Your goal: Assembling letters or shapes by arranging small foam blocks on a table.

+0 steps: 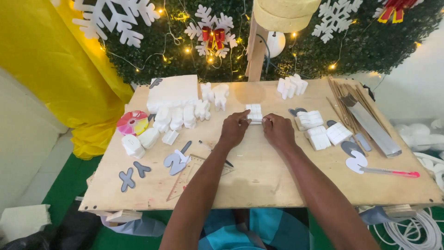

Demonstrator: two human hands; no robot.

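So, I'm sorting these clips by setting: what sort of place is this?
Likely a craft workshop for decorations: a plywood table strewn with white foam cutouts, a set square, and foam snowflakes on a green hedge wall.

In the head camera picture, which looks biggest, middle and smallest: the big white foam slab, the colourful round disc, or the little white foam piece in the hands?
1. White foam slab, biggest by far.
2. Colourful round disc.
3. Small white foam piece, pinched between the left hand and right hand; it looks slightly smaller than the disc, though partly hidden.

Foam block [254,112] between hands, on table [259,180]
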